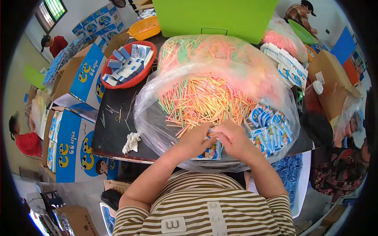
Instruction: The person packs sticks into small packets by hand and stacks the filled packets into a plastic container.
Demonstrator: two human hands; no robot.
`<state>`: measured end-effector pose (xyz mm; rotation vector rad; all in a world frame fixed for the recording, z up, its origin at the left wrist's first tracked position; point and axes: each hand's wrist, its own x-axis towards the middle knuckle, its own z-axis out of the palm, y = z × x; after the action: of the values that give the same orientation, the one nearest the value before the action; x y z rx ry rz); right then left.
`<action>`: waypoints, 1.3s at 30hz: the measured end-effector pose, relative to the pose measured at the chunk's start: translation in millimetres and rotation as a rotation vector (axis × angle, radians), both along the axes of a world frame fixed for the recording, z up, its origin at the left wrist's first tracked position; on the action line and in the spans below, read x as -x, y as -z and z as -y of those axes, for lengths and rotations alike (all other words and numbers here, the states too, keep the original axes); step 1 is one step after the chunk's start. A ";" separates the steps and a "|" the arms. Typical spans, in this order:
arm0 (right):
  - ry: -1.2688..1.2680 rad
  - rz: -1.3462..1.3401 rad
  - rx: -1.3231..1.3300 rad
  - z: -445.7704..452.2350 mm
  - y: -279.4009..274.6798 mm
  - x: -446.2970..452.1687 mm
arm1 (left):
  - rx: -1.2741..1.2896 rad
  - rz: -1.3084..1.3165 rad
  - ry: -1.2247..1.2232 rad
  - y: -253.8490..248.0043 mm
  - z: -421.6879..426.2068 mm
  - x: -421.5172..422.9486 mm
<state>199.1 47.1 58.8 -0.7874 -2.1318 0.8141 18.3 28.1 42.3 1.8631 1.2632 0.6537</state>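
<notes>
Both hands meet at the near side of a large clear plastic bag (147,114) spread open on the table. Inside it lies a heap of thin pastel sticks (204,98). My left hand (193,142) is closed on the upper part of a small blue-and-white packet (213,152), which hangs or lies below the fingers. My right hand (235,138) pinches at the packet's top, touching the left fingertips. A bit of orange, perhaps stick ends, shows between the hands; the fingers partly hide it. Several similar packets (271,133) are piled just right of my right hand.
A red basin (130,82) of small boxes and a crumpled white cloth (131,143) are at left. Blue printed cartons (73,149) stack beside the table. A green bin (214,15) stands behind another stick-filled bag (220,49). Other people sit or stand around the room.
</notes>
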 end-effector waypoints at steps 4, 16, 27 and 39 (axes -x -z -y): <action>0.074 0.105 -0.031 5.2 22.5 -11.5 | -0.113 -0.690 -0.138 5.9 -5.0 8.5; 0.060 0.205 0.029 15.4 57.3 -3.7 | -0.230 -0.750 -0.025 23.6 -12.4 -11.1; 0.234 -0.140 -0.067 7.4 22.4 -6.2 | -0.112 -0.213 -0.074 22.3 -4.1 16.0; 0.105 0.010 0.003 8.9 63.1 -5.5 | -0.478 -0.139 -0.252 46.0 7.4 0.8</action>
<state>204.6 38.2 -4.2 -0.8983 -2.0795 0.7594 17.4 20.6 -3.8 2.1782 1.5496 1.0500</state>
